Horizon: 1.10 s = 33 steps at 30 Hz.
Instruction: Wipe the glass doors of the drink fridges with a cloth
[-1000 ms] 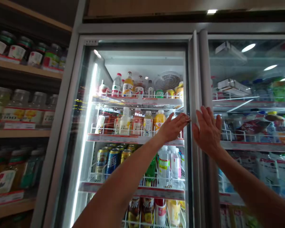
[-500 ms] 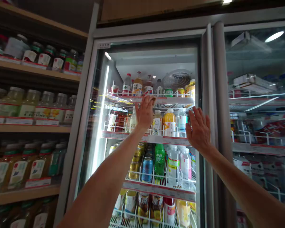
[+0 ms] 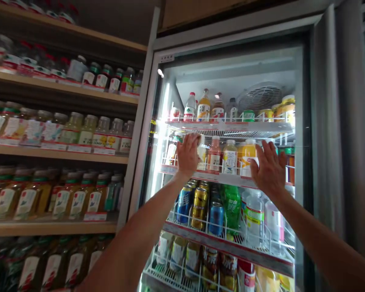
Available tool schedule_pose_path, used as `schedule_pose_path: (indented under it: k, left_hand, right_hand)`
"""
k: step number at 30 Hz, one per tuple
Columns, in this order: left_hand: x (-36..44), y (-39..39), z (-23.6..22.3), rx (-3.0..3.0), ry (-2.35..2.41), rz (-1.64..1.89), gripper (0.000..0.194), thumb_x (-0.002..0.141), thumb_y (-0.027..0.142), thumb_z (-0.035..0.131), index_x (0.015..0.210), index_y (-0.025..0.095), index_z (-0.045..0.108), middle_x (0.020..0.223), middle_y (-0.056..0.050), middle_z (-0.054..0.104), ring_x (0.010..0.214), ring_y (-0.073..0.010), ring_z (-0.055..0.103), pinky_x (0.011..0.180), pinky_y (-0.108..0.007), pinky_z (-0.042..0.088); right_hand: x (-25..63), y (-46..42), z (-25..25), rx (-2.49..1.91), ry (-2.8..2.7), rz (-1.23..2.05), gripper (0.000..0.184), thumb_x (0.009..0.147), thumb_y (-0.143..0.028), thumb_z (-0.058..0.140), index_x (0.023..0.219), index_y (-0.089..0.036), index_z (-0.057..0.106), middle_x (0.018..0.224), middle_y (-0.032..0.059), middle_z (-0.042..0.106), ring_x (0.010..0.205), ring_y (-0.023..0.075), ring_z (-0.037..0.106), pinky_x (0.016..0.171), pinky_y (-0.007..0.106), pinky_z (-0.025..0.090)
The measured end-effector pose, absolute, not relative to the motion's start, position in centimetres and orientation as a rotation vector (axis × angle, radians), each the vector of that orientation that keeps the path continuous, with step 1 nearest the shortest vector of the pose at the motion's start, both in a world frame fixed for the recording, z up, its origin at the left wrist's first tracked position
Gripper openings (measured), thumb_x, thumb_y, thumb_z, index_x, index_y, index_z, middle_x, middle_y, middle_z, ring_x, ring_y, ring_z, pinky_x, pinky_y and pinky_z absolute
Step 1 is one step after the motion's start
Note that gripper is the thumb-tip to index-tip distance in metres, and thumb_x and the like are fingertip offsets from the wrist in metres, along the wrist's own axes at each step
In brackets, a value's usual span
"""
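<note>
My left hand [image 3: 187, 156] is raised in front of the glass door [image 3: 261, 61] of a lit drinks fridge, over the left part of its second shelf. Its fingers are held together, and a small brownish thing, too blurred to name, shows by the fingertips. Further right, my right hand [image 3: 269, 166] lies with spread fingers before the same pane, partly covering an orange juice bottle [image 3: 247, 156]. Between the hands stand a pink drink bottle [image 3: 214, 156] and a pale tea bottle [image 3: 230, 158]. Whether the palms touch the glass is hard to tell.
Wooden shelves [image 3: 63, 156] packed with bottles stand at the left. Cans and a green bottle [image 3: 232, 205] fill the fridge's third shelf. A grey door frame [image 3: 325, 121] runs upright on the right, and a fan grille [image 3: 260, 101] sits inside at the back.
Both hands have shifted left across the door together. My view has turned left and come closer, bringing in more of the wooden shelves and less of the right-hand fridge.
</note>
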<state>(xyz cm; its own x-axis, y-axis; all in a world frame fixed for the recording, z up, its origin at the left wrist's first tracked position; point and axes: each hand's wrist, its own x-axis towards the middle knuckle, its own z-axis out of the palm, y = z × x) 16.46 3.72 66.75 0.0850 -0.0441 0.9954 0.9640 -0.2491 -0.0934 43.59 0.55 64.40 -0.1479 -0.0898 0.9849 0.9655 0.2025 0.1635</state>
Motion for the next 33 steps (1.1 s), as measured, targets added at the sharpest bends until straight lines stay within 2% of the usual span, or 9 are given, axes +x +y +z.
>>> schedule_pose_path:
  k: [3,6,10,13,18,23,28,30,33]
  left_hand:
    - [15.2,4.0,65.7,-1.462,-0.937,-1.269,0.047,0.085,0.018,0.040,0.132,0.020,0.043,0.143,-0.008,0.039,0.136,-0.0213,0.028,0.113,-0.050,0.017]
    - [13.7,4.3,65.5,-1.258,-1.110,-1.498,0.048,0.087,0.017,0.034,0.134,0.014,0.039,0.144,-0.015,0.035,0.136,-0.0261,0.027,0.110,-0.058,0.018]
    - [13.5,4.4,64.9,-1.392,-0.986,-1.347,0.050,0.086,0.017,0.036,0.136,0.018,0.037,0.145,-0.010,0.035,0.137,-0.0220,0.025,0.113,-0.051,0.017]
    - [12.5,4.5,64.9,-1.488,-0.921,-1.254,0.050,0.085,0.017,0.038,0.135,0.021,0.038,0.145,-0.008,0.036,0.137,-0.0211,0.027,0.114,-0.051,0.013]
    - [9.7,5.0,64.4,-1.247,-1.143,-1.579,0.046,0.089,0.020,0.030,0.135,0.014,0.038,0.147,-0.015,0.030,0.137,-0.0263,0.025,0.112,-0.058,0.010]
    - [8.9,5.0,61.8,-1.524,-0.998,-1.369,0.042,0.088,0.025,0.038,0.129,0.029,0.045,0.143,-0.001,0.040,0.135,-0.0166,0.031,0.117,-0.042,0.009]
    - [6.5,5.2,60.8,-1.225,-1.208,-1.631,0.047,0.089,0.022,0.030,0.134,0.012,0.039,0.147,-0.017,0.029,0.137,-0.0275,0.025,0.111,-0.059,0.007]
    - [7.2,5.1,59.7,-1.258,-1.172,-1.581,0.046,0.089,0.022,0.030,0.134,0.014,0.039,0.146,-0.016,0.031,0.138,-0.0253,0.024,0.112,-0.055,0.010]
    - [9.0,5.0,58.0,-1.501,-0.935,-1.301,0.043,0.089,0.022,0.034,0.131,0.021,0.044,0.143,-0.008,0.040,0.136,-0.0183,0.028,0.115,-0.045,0.012]
  right_hand:
    - [43.8,0.6,64.3,-0.918,-1.340,-1.212,0.053,0.088,-0.031,0.037,0.139,-0.016,0.032,0.146,0.0125,0.033,0.137,0.0282,0.026,0.109,0.055,0.019]
    - [43.6,0.6,64.2,-0.937,-1.334,-1.218,0.052,0.088,-0.031,0.037,0.138,-0.016,0.035,0.146,0.0125,0.034,0.136,0.0287,0.027,0.109,0.055,0.019]
    - [42.6,0.6,64.0,-0.996,-1.329,-1.181,0.054,0.088,-0.032,0.037,0.139,-0.015,0.034,0.147,0.0126,0.032,0.136,0.0305,0.026,0.109,0.057,0.018]
    - [41.6,0.7,63.7,-1.032,-1.316,-1.170,0.055,0.088,-0.033,0.036,0.139,-0.014,0.033,0.148,0.0133,0.029,0.137,0.0314,0.024,0.107,0.058,0.019]
    - [41.2,0.9,63.3,-1.035,-1.320,-1.173,0.057,0.088,-0.033,0.036,0.141,-0.016,0.028,0.149,0.0134,0.028,0.137,0.0319,0.023,0.107,0.059,0.019]
    - [41.4,1.0,63.3,-1.019,-1.306,-1.182,0.055,0.088,-0.034,0.037,0.140,-0.017,0.032,0.148,0.0129,0.029,0.137,0.0319,0.025,0.108,0.058,0.019]
    - [41.2,0.9,63.2,-1.018,-1.297,-1.196,0.054,0.088,-0.034,0.037,0.139,-0.015,0.034,0.147,0.0136,0.031,0.136,0.0320,0.026,0.108,0.057,0.020]
    - [41.1,0.9,63.1,-1.007,-1.293,-1.199,0.055,0.089,-0.035,0.036,0.140,-0.016,0.033,0.147,0.0130,0.031,0.136,0.0320,0.026,0.108,0.057,0.020]
    - [41.3,1.1,63.1,-0.980,-1.285,-1.209,0.053,0.089,-0.035,0.034,0.139,-0.016,0.035,0.146,0.0133,0.033,0.136,0.0321,0.027,0.108,0.056,0.020]
